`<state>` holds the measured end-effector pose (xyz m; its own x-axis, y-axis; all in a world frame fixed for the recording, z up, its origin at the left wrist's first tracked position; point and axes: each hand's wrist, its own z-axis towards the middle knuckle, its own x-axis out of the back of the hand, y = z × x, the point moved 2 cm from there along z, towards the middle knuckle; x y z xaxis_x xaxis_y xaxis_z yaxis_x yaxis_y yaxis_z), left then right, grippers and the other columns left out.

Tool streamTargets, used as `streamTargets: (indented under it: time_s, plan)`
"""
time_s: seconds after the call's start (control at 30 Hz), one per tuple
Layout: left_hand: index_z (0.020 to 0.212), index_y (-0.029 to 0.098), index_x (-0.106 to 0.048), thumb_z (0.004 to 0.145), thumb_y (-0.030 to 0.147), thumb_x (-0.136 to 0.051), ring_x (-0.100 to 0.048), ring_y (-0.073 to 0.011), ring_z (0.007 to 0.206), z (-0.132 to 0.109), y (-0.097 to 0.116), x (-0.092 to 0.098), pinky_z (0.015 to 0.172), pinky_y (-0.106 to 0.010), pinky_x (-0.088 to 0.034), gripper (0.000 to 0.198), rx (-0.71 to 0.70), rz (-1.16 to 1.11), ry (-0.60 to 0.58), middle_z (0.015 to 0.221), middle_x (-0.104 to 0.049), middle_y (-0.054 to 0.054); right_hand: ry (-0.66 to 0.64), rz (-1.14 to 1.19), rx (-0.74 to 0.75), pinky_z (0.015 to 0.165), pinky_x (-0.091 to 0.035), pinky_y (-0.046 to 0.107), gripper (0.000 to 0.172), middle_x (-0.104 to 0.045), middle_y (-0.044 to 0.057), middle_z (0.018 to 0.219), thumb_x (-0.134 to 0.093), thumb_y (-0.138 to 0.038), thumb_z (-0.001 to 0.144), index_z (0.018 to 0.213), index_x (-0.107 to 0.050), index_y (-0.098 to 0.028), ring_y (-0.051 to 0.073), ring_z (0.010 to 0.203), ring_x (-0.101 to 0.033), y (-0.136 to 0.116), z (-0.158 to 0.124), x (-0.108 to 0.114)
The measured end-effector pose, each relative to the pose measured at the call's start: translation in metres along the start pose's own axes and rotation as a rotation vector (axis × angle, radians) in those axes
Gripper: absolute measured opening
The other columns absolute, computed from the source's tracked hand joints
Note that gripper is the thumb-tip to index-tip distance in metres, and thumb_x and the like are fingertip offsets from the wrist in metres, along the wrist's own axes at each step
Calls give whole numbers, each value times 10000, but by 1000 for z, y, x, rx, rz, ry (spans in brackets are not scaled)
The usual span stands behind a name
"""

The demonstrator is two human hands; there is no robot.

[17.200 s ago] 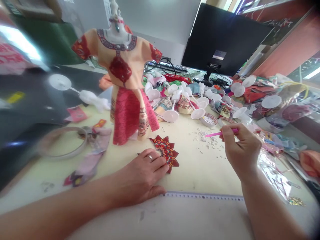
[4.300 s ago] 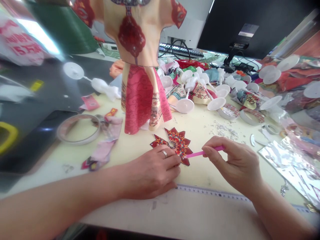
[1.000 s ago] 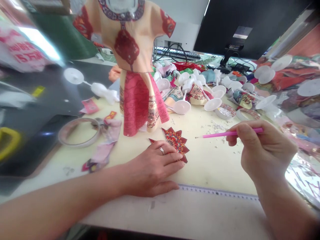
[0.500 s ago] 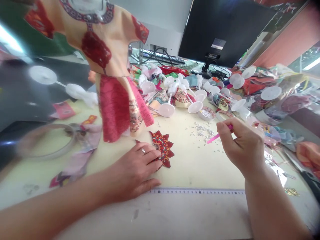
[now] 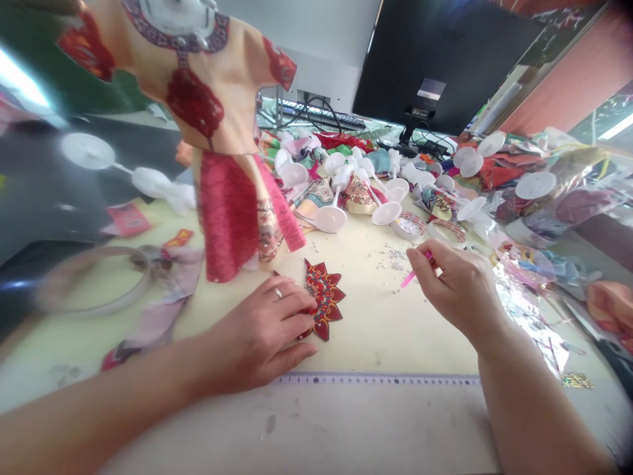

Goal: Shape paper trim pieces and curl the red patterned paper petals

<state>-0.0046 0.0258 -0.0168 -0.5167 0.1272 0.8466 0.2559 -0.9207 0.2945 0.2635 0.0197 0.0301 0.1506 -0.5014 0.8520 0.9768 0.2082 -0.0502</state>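
My left hand (image 5: 271,330) lies over a red patterned fabric piece (image 5: 325,297) with pointed petal edges, its fingers stretched out and covering the left part. In my right hand (image 5: 455,284) a thin pink stick (image 5: 409,278) is pinched, its tip angled down to the left near the table. Small shiny rhinestones (image 5: 395,257) lie scattered just beyond that tip. A miniature dress (image 5: 222,119) with a cream top and a pink skirt stands upright behind my left hand.
A ruler (image 5: 366,380) runs along the front. White mini mannequins (image 5: 341,175) lie heaped at the back before a monitor (image 5: 445,59). Tape rolls (image 5: 409,226) sit near them; a large clear ring (image 5: 49,297) is at left, and scissors (image 5: 610,356) at far right.
My right hand has moved left and slightly down with the pink stick, whose tip is now closer to a loose rhinestone. The fabric piece has turned slightly under my left hand.
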Motion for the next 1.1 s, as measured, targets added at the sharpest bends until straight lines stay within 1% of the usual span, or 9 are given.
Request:
streamTargets:
  time_s: [0.13,0.37,0.53,0.73,0.8,0.87,0.97,1.03,1.1]
  plan:
    - [939,121,-617,865,204,-544,-548,-204,964,0,1,-1,963,-402,-354,133,-18,1,1,979,-648,-90,-4,-10,8,454,-203,246,302,-326,-54,458,-466,-293,880,602,-428,-179,75,412,-313,0,1,-2]
    - [962,123,-614,875,207,-535,-544,-201,940,-1,3,-1,952,-402,-360,145,-21,3,-12,969,-650,-79,-12,38,-5,458,-207,246,294,-338,-54,460,-476,-293,878,608,-462,-177,75,415,-316,-1,1,-5]
    - [946,119,-615,878,201,-528,-546,-197,939,-1,3,-1,960,-398,-354,138,-17,-4,-9,956,-648,-78,11,158,-49,465,-244,245,280,-345,-58,460,-495,-283,867,606,-481,-182,75,414,-302,-4,0,1]
    - [907,125,-611,882,199,-513,-551,-196,931,0,3,-3,961,-403,-354,126,-43,0,-4,930,-649,-78,17,413,-188,479,-323,252,280,-476,-31,511,-516,-361,881,655,-541,-197,105,469,-427,-4,-3,4]
    - [898,129,-607,882,201,-509,-544,-203,942,-1,4,-3,956,-404,-356,123,-52,6,-11,931,-647,-78,33,503,-211,482,-346,261,275,-503,-24,523,-524,-372,885,670,-563,-205,117,486,-456,-7,-5,4]
    - [915,136,-604,884,219,-504,-536,-212,955,-1,5,-4,946,-409,-358,134,-44,13,-44,953,-638,-83,44,572,-212,483,-361,270,264,-523,-19,531,-528,-364,890,679,-579,-212,124,492,-474,-11,-6,4]
    - [984,143,-595,893,267,-486,-521,-228,976,-1,6,-5,930,-419,-365,189,-18,37,-136,990,-616,-95,45,624,-202,478,-368,271,241,-532,-21,533,-532,-332,898,694,-592,-218,121,491,-488,-21,-8,3]
    - [1002,142,-591,898,291,-472,-517,-234,974,-1,6,-6,926,-421,-370,217,-6,53,-179,994,-606,-99,45,641,-163,477,-371,263,220,-528,-28,536,-536,-307,900,709,-595,-216,110,493,-489,-28,-10,1]
    - [983,139,-595,901,303,-463,-521,-231,960,-1,5,-5,929,-422,-371,226,-4,59,-189,991,-601,-98,45,650,-103,480,-378,252,198,-528,-33,548,-543,-280,899,720,-593,-211,98,494,-485,-36,-13,-2]
